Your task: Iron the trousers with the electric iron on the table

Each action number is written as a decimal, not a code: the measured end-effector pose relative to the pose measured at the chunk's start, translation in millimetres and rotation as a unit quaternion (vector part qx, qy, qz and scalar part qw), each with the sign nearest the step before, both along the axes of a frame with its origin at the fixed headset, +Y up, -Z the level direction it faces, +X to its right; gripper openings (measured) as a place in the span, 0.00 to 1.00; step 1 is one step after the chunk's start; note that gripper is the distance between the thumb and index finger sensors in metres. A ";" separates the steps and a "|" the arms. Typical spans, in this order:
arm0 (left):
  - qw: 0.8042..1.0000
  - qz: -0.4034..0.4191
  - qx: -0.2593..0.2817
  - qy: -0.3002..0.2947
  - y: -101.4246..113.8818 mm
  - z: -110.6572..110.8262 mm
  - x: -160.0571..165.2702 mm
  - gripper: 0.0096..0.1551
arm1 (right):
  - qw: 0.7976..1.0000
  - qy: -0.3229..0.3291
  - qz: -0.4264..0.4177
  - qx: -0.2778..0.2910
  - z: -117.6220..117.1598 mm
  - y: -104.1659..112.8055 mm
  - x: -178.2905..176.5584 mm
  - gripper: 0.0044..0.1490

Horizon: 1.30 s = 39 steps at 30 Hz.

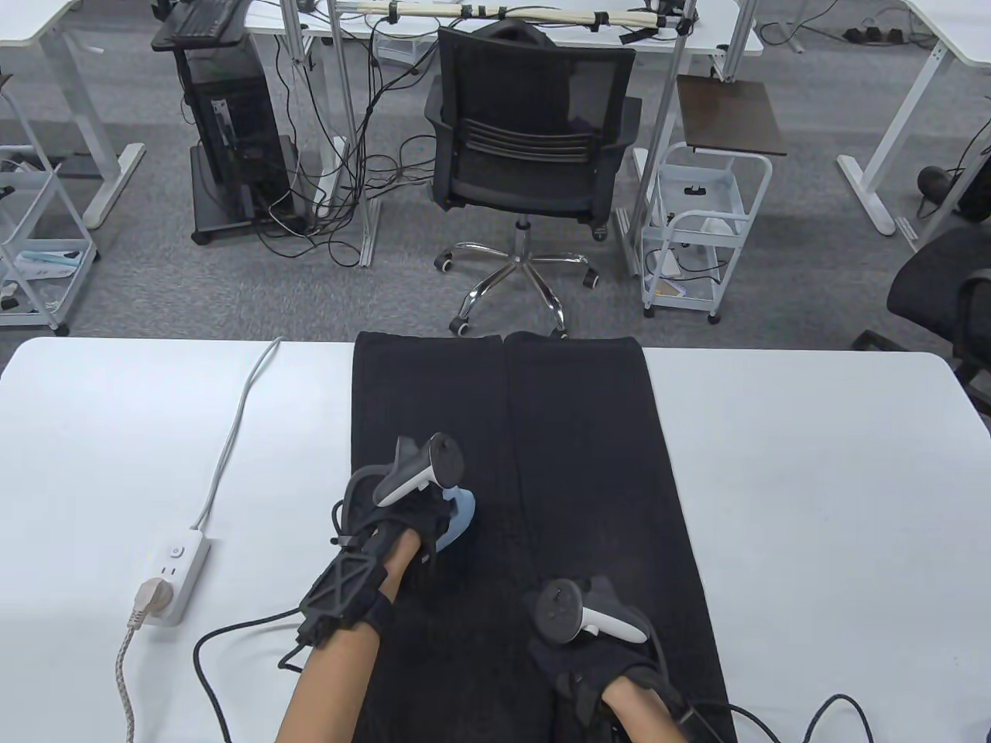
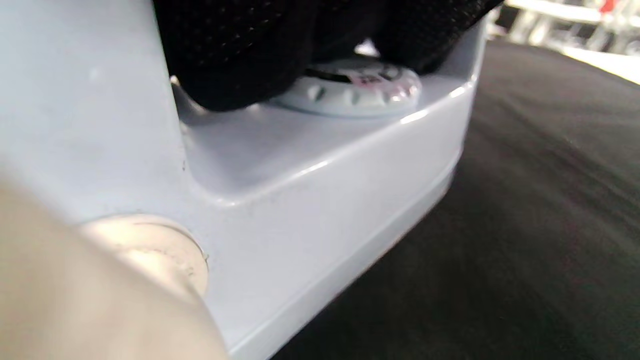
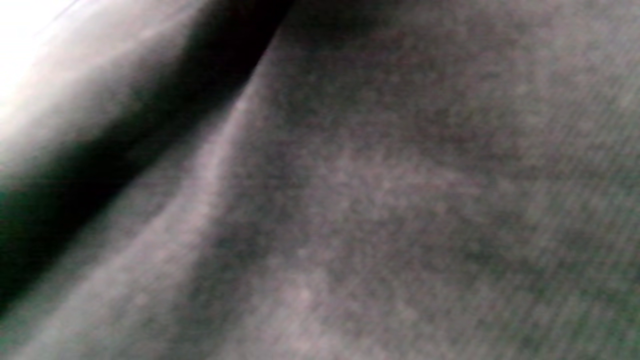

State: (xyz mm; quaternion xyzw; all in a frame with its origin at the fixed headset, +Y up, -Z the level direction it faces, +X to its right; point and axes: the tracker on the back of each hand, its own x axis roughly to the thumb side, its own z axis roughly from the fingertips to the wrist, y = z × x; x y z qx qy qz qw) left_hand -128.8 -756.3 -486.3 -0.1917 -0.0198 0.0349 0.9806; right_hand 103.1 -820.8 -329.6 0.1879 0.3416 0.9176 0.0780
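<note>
On the desk's (image 1: 813,480) left side sits a white power strip (image 1: 176,574) with one plug in it, its cable running off to the far edge; next over, black trousers (image 1: 573,433) lie flat down the desk's middle, legs side by side, hems at the far edge; left hand (image 1: 414,526) has its grip wrapped round the handle of the light-blue electric iron (image 1: 457,520), which sits sole down on the left trouser leg near the waist end; left wrist view shows gloved fingers (image 2: 240,55) over the iron body (image 2: 320,200) beside its white dial (image 2: 357,92), sole flat on the cloth (image 2: 540,225); right hand (image 1: 592,662) rests on the right leg near the desk's near edge; can't tell whether its grip is apart or together; right wrist view is just blurred dark cloth (image 3: 400,200).
</note>
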 end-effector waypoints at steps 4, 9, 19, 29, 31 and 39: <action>1.000 0.001 0.002 0.006 -0.2 -3.0 -0.4 0.23 | 1.000 0.000 0.001 0.000 -0.3 0.5 0.3 0.43; 1.000 -0.007 0.009 -0.011 -0.5 15.0 6.5 0.23 | 1.000 -0.002 -0.005 0.001 -0.8 0.7 1.8 0.43; 0.991 -0.009 0.010 -0.134 -2.3 105.6 30.6 0.23 | 1.000 -0.003 -0.005 0.008 -0.9 0.8 3.3 0.43; 0.984 -0.010 0.007 -0.176 -2.9 168.9 35.1 0.24 | 1.000 -0.002 -0.003 0.023 0.4 1.2 4.4 0.42; 0.984 -0.012 0.009 -0.176 -2.5 169.0 35.2 0.24 | 0.998 -0.009 -0.017 0.061 0.6 2.4 5.4 0.41; 0.981 -0.020 0.005 -0.192 12.4 170.5 53.7 0.25 | 0.982 -0.067 -0.064 0.164 -3.2 35.4 35.0 0.40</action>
